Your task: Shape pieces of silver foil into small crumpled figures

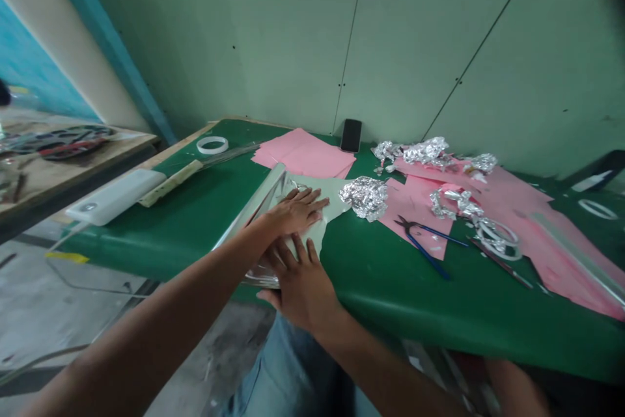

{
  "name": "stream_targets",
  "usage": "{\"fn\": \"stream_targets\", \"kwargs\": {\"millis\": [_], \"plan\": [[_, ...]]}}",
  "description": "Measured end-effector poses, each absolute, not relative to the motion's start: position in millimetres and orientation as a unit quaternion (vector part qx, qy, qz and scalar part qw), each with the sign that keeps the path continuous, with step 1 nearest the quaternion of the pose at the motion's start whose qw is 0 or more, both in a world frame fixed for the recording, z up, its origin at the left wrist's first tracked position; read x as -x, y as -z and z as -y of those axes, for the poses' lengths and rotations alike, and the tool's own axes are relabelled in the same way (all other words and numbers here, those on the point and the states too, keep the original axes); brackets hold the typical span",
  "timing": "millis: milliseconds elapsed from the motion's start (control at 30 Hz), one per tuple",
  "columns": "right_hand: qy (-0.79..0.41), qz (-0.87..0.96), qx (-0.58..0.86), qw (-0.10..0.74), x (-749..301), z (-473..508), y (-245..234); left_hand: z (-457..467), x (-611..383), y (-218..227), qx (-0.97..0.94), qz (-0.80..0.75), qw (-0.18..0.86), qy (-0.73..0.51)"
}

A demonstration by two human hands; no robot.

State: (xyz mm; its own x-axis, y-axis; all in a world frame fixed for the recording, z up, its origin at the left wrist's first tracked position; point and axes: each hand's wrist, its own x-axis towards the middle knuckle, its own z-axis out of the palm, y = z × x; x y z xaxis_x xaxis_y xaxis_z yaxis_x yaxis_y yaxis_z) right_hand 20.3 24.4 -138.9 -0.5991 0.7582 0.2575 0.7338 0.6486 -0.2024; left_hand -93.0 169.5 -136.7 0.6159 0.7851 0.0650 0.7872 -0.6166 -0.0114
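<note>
A shiny silver foil sheet (334, 194) lies at the front edge of the green table, its left side creased and folded up. My left hand (297, 210) rests flat on it with fingers stretched out. Just nearer to me, my right hand (306, 288) also lies spread over the foil, its thumb by the table edge. Neither hand grips anything. A crumpled foil ball (365, 198) sits right of the sheet. Beyond the foil is a stack of pink sheets (305, 151).
Blue-handled pliers (422, 244) and tweezers (502, 262) lie on the right, among pink sheets and foil scraps (427, 150). A phone (351, 135) leans against the green wall. A tape roll (212, 145) and a white corded device (117, 196) are on the left.
</note>
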Motion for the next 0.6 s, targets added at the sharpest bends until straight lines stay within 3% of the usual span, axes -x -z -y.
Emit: {"fn": "stream_targets", "kwargs": {"millis": [600], "plan": [[-0.048,0.92,0.359,0.148,-48.0,-26.0,140.9,-169.4,91.9,130.9,0.901,0.434,-0.001,0.024]]}}
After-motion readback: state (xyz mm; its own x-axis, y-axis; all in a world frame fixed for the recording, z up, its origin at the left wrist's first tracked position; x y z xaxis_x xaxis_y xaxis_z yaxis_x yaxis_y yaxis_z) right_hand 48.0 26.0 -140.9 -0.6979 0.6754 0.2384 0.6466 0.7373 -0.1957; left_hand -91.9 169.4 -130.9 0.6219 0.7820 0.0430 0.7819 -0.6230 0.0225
